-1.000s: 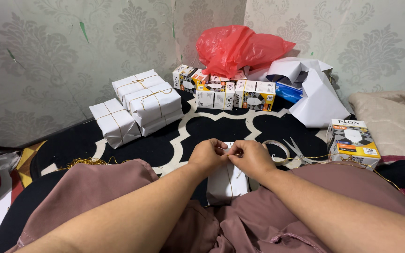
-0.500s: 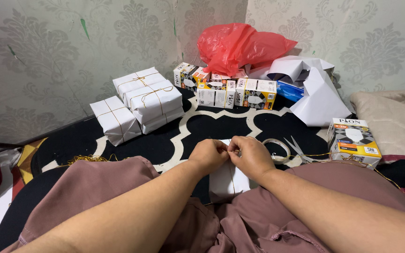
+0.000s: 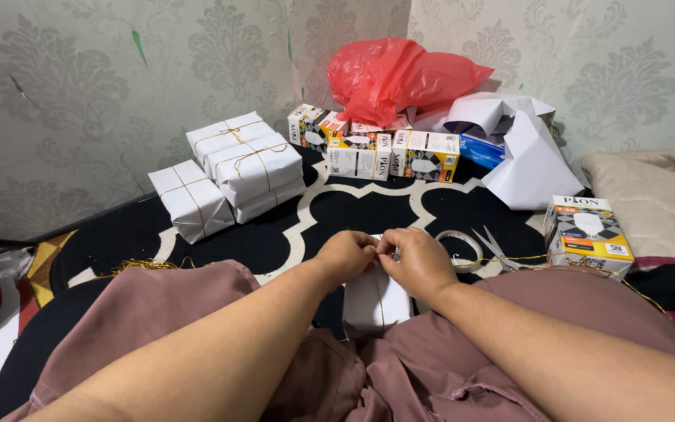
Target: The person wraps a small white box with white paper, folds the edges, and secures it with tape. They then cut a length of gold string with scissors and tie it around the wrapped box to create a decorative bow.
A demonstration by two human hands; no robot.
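A small box wrapped in white paper (image 3: 373,301) rests on my lap, with a thin gold string (image 3: 379,297) running down its middle. My left hand (image 3: 345,254) and my right hand (image 3: 416,262) meet at the top edge of this parcel, fingertips pinched together on the gold string. The hands hide the parcel's upper part and any knot. More gold string (image 3: 509,259) trails off to the right, past the scissors.
Scissors (image 3: 495,248) and a clear tape roll (image 3: 462,248) lie just right of my hands. A printed box (image 3: 587,233) sits at right. Several wrapped, tied parcels (image 3: 232,168) stack at left. Printed boxes (image 3: 376,152), a red plastic bag (image 3: 400,74) and white paper (image 3: 521,148) line the wall.
My hands have kept pinching the string at the parcel's top, with small finger shifts; the left hand drew slightly toward the right one. Nothing else moved.
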